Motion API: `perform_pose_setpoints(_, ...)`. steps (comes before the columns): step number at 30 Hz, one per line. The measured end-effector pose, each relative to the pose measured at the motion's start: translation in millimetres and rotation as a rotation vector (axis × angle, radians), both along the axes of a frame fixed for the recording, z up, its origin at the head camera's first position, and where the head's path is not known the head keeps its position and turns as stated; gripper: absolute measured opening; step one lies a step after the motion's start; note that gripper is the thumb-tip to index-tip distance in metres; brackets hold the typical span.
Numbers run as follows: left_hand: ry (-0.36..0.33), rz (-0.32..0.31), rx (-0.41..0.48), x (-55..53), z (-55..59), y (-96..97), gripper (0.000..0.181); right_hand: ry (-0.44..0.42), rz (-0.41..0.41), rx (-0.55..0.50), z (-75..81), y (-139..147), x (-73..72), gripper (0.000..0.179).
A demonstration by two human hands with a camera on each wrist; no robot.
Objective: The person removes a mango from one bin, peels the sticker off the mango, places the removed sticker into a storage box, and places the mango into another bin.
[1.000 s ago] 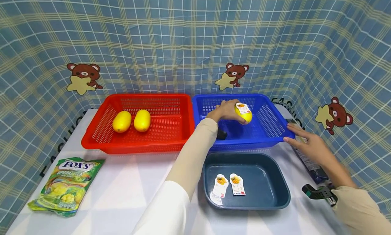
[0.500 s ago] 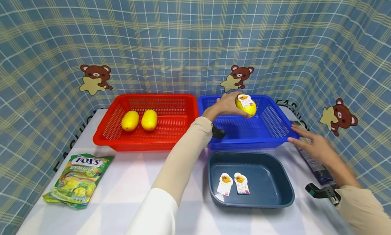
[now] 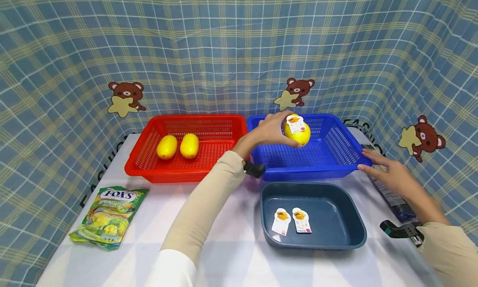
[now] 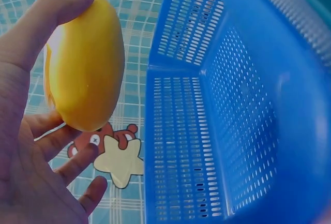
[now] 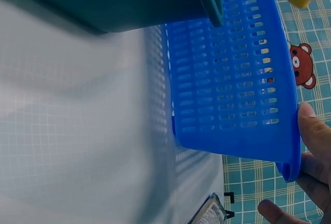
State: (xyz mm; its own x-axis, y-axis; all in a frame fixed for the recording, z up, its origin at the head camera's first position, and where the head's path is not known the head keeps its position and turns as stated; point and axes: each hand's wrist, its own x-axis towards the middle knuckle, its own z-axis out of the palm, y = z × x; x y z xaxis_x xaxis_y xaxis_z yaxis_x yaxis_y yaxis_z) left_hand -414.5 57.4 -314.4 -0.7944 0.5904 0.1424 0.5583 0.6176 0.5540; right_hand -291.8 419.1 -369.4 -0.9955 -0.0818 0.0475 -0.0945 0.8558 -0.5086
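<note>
My left hand (image 3: 269, 130) holds a yellow oval fruit (image 3: 303, 137) between thumb and fingers, above the blue basket (image 3: 317, 173). A white label (image 3: 296, 124) with a fruit picture is on that fruit. In the left wrist view, the smooth fruit (image 4: 90, 69) is pinched near its ends, and the other fingers hang free. My right hand (image 3: 392, 175) grips the right rim of the blue basket; in the right wrist view, its thumb and fingers lie on either side of the rim. Two similar yellow fruits (image 3: 167, 147) lie in the red basket (image 3: 186, 177) on the left.
A dark blue tray (image 3: 328, 220) with two fruit labels (image 3: 301, 220) stands in front of the blue basket. A green Fox's candy bag (image 3: 108, 216) lies at the left. A dark packet (image 3: 396, 206) lies at the right, under my right arm. Checked cloth hangs behind.
My left hand has lifted the labelled fruit up from the blue basket, then shifted slightly left with it. My right hand stays on the basket rim. The head view has turned slightly left.
</note>
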Motion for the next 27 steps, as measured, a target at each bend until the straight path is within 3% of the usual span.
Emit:
perform_pose_setpoints(12,0.038,0.005,-0.012,24.0,-2.3,-30.1,0.101,-0.029,-0.004,-0.004,-1.5,1.5,-0.5,0.073)
perform_pose_setpoints(19,0.057,-0.008,0.035,44.7,-1.4,-50.1,0.101,0.006,0.004,-0.011,-4.3,2.9,-2.5,0.070)
perform_pose_setpoints(27,0.047,0.000,0.081,64.7,-0.4,-70.1,0.102,-0.014,-0.003,-0.015,-4.5,3.2,-1.3,0.072)
